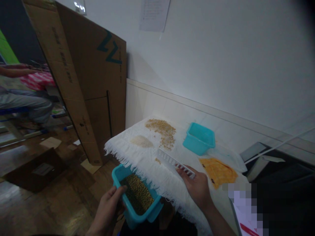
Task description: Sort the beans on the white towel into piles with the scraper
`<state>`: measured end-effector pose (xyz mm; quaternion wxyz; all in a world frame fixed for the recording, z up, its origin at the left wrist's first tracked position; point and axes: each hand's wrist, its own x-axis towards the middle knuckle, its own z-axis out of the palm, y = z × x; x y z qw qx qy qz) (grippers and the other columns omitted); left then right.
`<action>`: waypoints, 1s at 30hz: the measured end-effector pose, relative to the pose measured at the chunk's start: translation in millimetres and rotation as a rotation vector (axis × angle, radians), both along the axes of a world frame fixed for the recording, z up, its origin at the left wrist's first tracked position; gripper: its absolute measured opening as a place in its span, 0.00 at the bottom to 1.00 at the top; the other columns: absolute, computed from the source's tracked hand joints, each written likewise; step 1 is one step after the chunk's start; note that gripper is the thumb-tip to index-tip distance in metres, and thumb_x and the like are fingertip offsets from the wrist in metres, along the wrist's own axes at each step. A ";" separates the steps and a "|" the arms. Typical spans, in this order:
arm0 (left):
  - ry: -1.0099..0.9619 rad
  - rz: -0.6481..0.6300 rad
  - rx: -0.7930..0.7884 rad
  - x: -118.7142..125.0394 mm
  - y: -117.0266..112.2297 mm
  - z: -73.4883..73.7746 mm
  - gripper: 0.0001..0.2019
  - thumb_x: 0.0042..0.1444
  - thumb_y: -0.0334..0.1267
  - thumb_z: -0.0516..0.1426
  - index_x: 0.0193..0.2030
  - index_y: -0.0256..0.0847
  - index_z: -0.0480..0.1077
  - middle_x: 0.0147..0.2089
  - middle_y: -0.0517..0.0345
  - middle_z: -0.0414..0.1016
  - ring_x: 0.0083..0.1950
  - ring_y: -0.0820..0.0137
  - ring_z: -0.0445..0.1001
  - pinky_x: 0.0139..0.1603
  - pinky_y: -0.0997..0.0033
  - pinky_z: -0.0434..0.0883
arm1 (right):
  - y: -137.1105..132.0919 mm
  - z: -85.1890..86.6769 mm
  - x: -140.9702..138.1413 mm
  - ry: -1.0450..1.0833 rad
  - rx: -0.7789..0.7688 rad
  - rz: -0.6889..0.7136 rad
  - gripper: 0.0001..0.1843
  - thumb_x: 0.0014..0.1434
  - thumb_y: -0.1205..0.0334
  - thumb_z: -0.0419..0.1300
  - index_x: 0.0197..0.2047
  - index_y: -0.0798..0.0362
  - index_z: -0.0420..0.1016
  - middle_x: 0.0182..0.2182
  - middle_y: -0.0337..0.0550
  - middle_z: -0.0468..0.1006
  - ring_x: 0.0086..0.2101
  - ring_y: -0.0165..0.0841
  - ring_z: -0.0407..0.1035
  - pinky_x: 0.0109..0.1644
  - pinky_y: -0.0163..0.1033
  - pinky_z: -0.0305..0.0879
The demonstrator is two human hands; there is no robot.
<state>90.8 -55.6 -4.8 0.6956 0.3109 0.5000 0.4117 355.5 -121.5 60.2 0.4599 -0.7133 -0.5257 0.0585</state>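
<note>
My left hand (110, 205) grips the rim of a teal plastic bin (157, 202), its thumb over the edge. The bin is tilted below the table's fringed edge, with yellowish beans (139, 190) inside. Closed around the near end of a long, narrow white plastic tray with ribbed compartments (169, 159), my right hand (195, 186) keeps it on or just above the white cloth (137, 157). A few beans (157, 161) lie beside the tray's far end. Farther back are a scattered heap of beans (163, 127) and a small pale pile of grains (141, 141).
A second teal bin (199, 139) stands near the wall, with an orange cloth (219, 172) to its right. Dark equipment (278, 167) sits at the right. A tall cardboard box (93, 78) stands left of the table; beyond it, a person's arm (17, 71) shows.
</note>
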 end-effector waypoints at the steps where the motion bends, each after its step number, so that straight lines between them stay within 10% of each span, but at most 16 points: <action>1: -0.002 0.002 0.000 0.0 -0.1 0.7 0.15 0.44 0.48 0.68 0.23 0.40 0.71 0.17 0.68 0.65 0.19 0.77 0.60 0.20 0.77 0.61 | -0.6 -0.6 -1.8 0.011 0.003 0.018 0.19 0.60 0.47 0.60 0.40 0.52 0.85 0.31 0.45 0.86 0.29 0.39 0.80 0.31 0.35 0.75; 30: 0.008 -0.012 -0.025 -0.8 -0.9 3.9 0.16 0.41 0.49 0.68 0.23 0.40 0.71 0.18 0.66 0.67 0.20 0.76 0.64 0.23 0.77 0.65 | -17.5 2.3 -40.7 -0.027 0.074 0.147 0.14 0.63 0.53 0.59 0.40 0.49 0.85 0.33 0.41 0.86 0.30 0.34 0.81 0.34 0.30 0.75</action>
